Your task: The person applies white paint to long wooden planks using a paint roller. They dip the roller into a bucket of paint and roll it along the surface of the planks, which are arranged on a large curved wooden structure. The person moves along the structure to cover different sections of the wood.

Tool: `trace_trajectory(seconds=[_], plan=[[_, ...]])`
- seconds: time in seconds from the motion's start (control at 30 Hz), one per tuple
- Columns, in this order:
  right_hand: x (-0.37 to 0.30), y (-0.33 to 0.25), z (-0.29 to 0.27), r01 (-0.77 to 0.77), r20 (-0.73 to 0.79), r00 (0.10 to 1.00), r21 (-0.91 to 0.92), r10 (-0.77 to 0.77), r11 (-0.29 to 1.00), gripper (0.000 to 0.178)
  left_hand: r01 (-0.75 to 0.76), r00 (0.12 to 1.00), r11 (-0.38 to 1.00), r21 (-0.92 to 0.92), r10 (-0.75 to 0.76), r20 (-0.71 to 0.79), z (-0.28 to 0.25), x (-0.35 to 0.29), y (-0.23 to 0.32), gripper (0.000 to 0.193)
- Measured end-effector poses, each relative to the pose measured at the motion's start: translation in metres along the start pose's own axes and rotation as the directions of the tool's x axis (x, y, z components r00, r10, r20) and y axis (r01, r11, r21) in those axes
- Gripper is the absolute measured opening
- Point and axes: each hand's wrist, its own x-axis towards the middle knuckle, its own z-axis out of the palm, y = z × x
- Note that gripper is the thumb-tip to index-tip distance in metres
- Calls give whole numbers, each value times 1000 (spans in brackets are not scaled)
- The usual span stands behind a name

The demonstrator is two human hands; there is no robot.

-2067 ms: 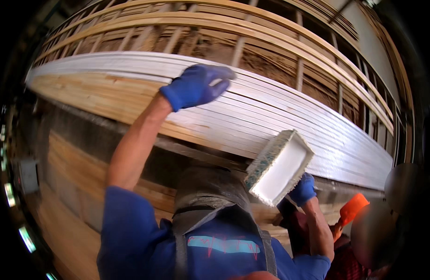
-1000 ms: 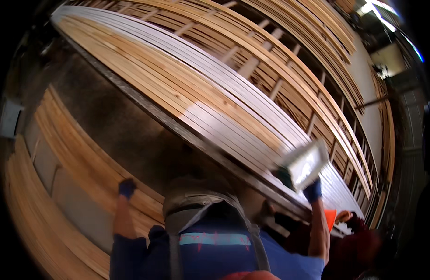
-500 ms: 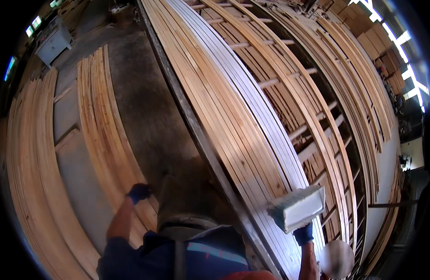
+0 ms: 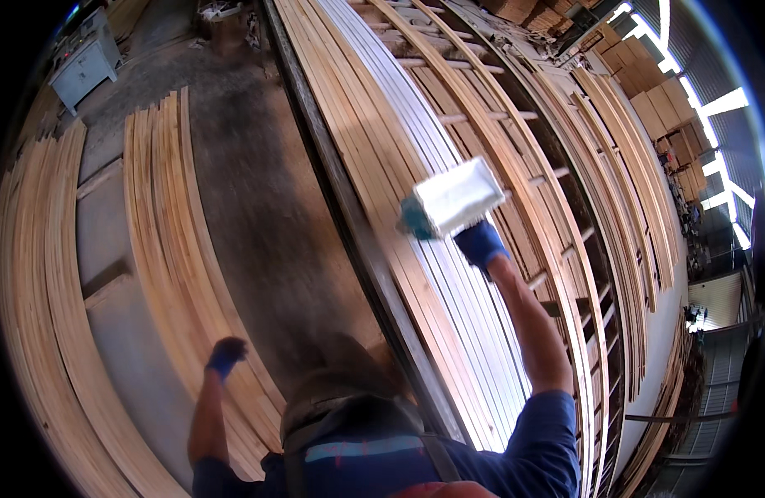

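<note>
Long boards (image 4: 370, 149) lie on the table (image 4: 396, 303); above them, the right hand (image 4: 482, 243) holds a white tray (image 4: 459, 197) just beyond its grip; left of them, the left hand (image 4: 225, 354) is blurred, its grip impossible to tell.

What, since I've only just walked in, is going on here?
A person's gloved right hand holds a rectangular, white-faced tool over long strips, white on the right and bare wood on the left. Whether they touch is unclear. The gloved left hand is near separate bare boards, apparently holding nothing.
</note>
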Motion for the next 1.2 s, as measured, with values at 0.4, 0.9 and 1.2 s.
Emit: trace_trajectory(seconds=[0.4, 0.9, 1.2], plan=[[487, -118, 85, -13, -45, 999, -94, 9, 995, 37, 34, 985, 965, -260, -76, -154, -96, 170, 244, 19], [896, -288, 128, -334, 142, 934, 15, 329, 942, 33, 152, 958, 917, -370, -229, -174, -329, 411, 415, 22], [1185, -307, 165, 140, 58, 989, -121, -134, 983, 32, -322, 923, 926, 196, 353, -152, -420, 624, 540, 25]])
